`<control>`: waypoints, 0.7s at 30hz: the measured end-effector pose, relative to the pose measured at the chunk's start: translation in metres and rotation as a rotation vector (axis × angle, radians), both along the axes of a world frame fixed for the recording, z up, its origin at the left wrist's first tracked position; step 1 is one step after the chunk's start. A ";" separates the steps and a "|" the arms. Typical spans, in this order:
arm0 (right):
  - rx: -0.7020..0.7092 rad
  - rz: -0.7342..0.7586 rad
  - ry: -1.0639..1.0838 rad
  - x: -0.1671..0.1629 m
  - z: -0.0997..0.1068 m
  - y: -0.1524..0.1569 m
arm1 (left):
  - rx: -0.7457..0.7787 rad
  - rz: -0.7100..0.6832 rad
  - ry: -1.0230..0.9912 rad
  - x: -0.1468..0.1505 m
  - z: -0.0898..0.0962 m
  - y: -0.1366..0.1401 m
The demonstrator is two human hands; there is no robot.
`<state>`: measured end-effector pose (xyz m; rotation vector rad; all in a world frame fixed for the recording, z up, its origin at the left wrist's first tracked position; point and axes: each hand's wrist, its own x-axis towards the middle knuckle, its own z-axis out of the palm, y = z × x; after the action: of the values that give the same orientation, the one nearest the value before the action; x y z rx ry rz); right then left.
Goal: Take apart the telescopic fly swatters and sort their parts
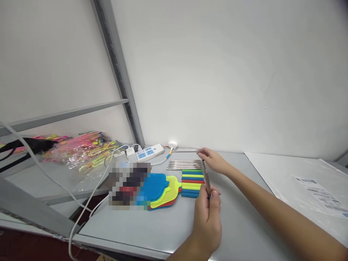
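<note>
My left hand (208, 217) is closed around silvery metal rods (206, 175), which stick up steeply from the fist. Farther back, the fingertips of my right hand (213, 161) pinch at the right end of a few thin metal rods (186, 150) lying near the wall. Several more metal rods (183, 165) lie side by side just in front of those. Next to my left hand is a row of coloured tubes (192, 182) in green, blue, yellow and red. Perforated fly swatter heads, a blue one (156, 186) and a yellow one (171, 190) among them, overlap to their left.
A white power strip (149, 154) with plugs and cables stands at the back left of the grey table (130, 232). Bagged colourful items (89, 146) lie beyond a metal frame post (119, 69). A white plastic package (299, 181) lies on the right. One patch is pixelated.
</note>
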<state>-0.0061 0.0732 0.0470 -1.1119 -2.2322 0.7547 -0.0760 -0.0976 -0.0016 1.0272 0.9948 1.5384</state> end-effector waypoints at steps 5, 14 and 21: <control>0.146 0.070 -0.237 -0.058 -0.020 0.045 | -0.039 0.094 -0.210 -0.007 0.004 0.004; 0.318 0.109 -0.523 -0.103 -0.037 0.091 | -0.284 0.169 -0.520 -0.016 0.006 0.019; 0.391 0.108 -0.556 -0.102 -0.044 0.094 | -0.295 0.176 -0.566 -0.014 0.002 0.019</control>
<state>-0.1079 0.1669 0.0026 -1.0983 -2.7536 0.0189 -0.0902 -0.0788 0.0003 0.2725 0.8815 1.6343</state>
